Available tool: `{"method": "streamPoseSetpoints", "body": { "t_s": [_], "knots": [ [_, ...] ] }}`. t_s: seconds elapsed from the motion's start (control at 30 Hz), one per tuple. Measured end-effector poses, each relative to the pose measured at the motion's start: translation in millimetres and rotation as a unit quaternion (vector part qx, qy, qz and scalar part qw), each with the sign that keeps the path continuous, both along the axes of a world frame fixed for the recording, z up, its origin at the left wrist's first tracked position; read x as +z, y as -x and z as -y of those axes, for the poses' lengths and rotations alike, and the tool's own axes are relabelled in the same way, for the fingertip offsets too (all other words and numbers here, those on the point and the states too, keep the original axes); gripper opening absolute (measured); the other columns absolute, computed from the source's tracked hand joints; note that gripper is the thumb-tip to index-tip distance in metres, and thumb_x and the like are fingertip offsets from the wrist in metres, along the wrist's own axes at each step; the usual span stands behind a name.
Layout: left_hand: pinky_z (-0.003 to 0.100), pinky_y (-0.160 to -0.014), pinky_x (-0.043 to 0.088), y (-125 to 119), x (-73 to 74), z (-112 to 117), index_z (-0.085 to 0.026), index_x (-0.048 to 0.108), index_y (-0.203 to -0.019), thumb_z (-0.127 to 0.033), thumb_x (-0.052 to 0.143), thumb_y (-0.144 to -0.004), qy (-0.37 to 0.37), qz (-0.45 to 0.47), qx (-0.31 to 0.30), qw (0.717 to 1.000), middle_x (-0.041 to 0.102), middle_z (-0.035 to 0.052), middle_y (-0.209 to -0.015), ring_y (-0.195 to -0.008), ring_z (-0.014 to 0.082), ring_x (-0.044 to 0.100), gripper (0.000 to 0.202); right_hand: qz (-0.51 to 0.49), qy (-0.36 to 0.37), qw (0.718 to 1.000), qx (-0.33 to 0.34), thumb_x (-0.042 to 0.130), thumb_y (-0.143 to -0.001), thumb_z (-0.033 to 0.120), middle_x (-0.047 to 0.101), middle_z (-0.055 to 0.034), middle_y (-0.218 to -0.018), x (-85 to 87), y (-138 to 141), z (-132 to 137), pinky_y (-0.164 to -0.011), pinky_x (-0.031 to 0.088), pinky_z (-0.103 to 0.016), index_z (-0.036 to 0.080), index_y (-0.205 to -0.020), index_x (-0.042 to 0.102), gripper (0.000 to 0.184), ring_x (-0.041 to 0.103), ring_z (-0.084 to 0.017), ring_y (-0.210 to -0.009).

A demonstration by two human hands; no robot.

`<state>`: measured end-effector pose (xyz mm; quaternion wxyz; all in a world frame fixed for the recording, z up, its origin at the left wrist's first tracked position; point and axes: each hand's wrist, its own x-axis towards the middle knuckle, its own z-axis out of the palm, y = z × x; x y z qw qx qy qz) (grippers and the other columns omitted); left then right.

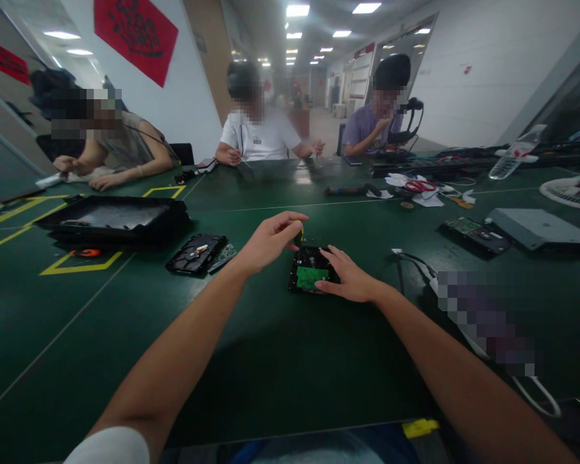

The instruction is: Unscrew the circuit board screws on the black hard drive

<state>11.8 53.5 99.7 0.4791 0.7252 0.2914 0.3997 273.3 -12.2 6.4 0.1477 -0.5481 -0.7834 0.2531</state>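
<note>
A black hard drive with a green circuit board [310, 278] lies on the green table in front of me. My left hand [272, 240] is closed around the yellow and black handle of a screwdriver [298, 236], held upright over the far left part of the drive. The screwdriver's tip is too small to make out. My right hand [350, 276] lies with its fingers spread over the drive's right side, touching it and covering part of it. Left of my left hand sits another black hard drive [196, 254], with a circuit board [222, 258] beside it.
A black tray [162, 216] stands at left, an orange object [86, 252] before it. At right are another drive [473, 236], a grey metal box [544, 230], and a cable [418, 261] near a blurred-out object. Red scissors [419, 186] and a bottle [515, 154] lie farther back. Several people sit opposite.
</note>
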Motion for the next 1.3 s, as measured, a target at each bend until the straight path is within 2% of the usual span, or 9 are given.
{"method": "streamPoseSetpoints", "body": {
  "t_s": [0.1,0.3,0.47,0.57,0.73,0.9,1.0,1.13,1.3],
  "knots": [
    [0.024,-0.061,0.059,1.9,0.5,-0.2,-0.020,0.075,-0.109,-0.051,0.070,-0.099,-0.054,-0.047,0.035,0.997,0.067,0.0046,-0.093,-0.082,0.0168,0.063,0.033,-0.002,0.007,1.000,0.001,0.056,-0.087,0.092,0.007,-0.0190,-0.183,1.4,0.0,0.4,-0.134,0.012,-0.065,0.021,-0.177,0.016,0.122,0.004,-0.044,-0.169],
    [0.023,-0.054,0.054,2.1,1.0,2.0,-0.018,0.068,-0.100,-0.053,0.081,-0.091,-0.060,-0.066,0.061,0.994,0.068,0.0057,-0.091,-0.083,0.0188,0.065,0.039,0.005,0.013,1.000,-0.002,0.056,-0.087,0.092,0.006,-0.0198,-0.183,4.4,0.6,2.0,-0.135,0.013,-0.064,0.019,-0.177,0.014,0.123,0.003,-0.042,-0.169],
    [0.023,-0.054,0.056,2.2,0.8,2.4,-0.021,0.070,-0.125,-0.048,0.076,-0.096,-0.074,-0.069,0.012,0.995,0.068,0.0046,-0.095,-0.084,0.0188,0.065,0.040,-0.006,-0.006,1.000,0.005,0.055,-0.088,0.091,0.007,-0.0187,-0.183,0.6,-0.1,0.8,-0.134,0.012,-0.066,0.020,-0.177,0.015,0.121,0.004,-0.044,-0.169],
    [0.025,-0.058,0.059,0.9,-1.2,0.8,-0.022,0.070,-0.135,-0.044,0.069,-0.101,-0.073,-0.051,-0.014,0.996,0.070,0.0062,-0.101,-0.088,0.0197,0.067,0.040,-0.006,-0.007,1.000,0.005,0.055,-0.088,0.091,0.007,-0.0190,-0.183,-0.1,-0.5,0.3,-0.134,0.011,-0.065,0.020,-0.177,0.015,0.120,0.004,-0.044,-0.169],
    [0.029,-0.073,0.064,-0.8,-2.7,-0.4,-0.020,0.071,-0.133,-0.041,0.069,-0.101,-0.016,0.007,-0.040,0.999,0.074,0.0100,-0.117,-0.108,0.0230,0.069,0.038,-0.001,0.001,1.000,0.002,0.056,-0.087,0.091,0.008,-0.0179,-0.183,2.3,-0.6,1.2,-0.135,0.012,-0.064,0.021,-0.176,0.017,0.120,0.003,-0.043,-0.169],
    [0.033,-0.083,0.065,-1.0,-0.9,1.7,-0.019,0.072,-0.126,-0.045,0.068,-0.102,0.051,0.041,-0.065,0.996,0.073,0.0114,-0.123,-0.115,0.0239,0.069,0.035,0.005,0.006,1.000,-0.001,0.056,-0.088,0.091,0.008,-0.0201,-0.183,4.7,0.1,2.2,-0.135,0.012,-0.063,0.018,-0.176,0.018,0.121,0.004,-0.042,-0.169],
    [0.034,-0.079,0.067,-2.2,-1.7,1.1,-0.018,0.068,-0.116,-0.044,0.070,-0.100,0.057,0.058,-0.053,0.995,0.072,0.0107,-0.118,-0.109,0.0225,0.070,0.031,0.004,0.011,1.000,-0.002,0.056,-0.087,0.091,0.008,-0.0200,-0.183,5.9,0.5,2.1,-0.135,0.012,-0.064,0.019,-0.176,0.017,0.121,0.004,-0.043,-0.169],
    [0.027,-0.068,0.063,-3.2,-2.8,-1.2,-0.018,0.061,-0.107,-0.039,0.078,-0.095,0.015,0.045,-0.008,0.999,0.072,0.0070,-0.100,-0.091,0.0184,0.070,0.029,0.003,0.020,1.000,-0.008,0.058,-0.086,0.091,0.005,-0.0193,-0.183,6.4,0.5,2.1,-0.135,0.012,-0.064,0.020,-0.176,0.015,0.123,0.002,-0.043,-0.169],
    [0.027,-0.068,0.064,-2.6,-3.0,-1.4,-0.018,0.068,-0.120,-0.040,0.074,-0.098,-0.036,0.018,-0.016,0.999,0.069,0.0046,-0.096,-0.088,0.0174,0.068,0.032,0.000,0.014,1.000,-0.003,0.057,-0.087,0.091,0.006,-0.0192,-0.183,4.7,-0.2,1.8,-0.134,0.012,-0.065,0.020,-0.177,0.014,0.122,0.003,-0.043,-0.169]
  ]
}}
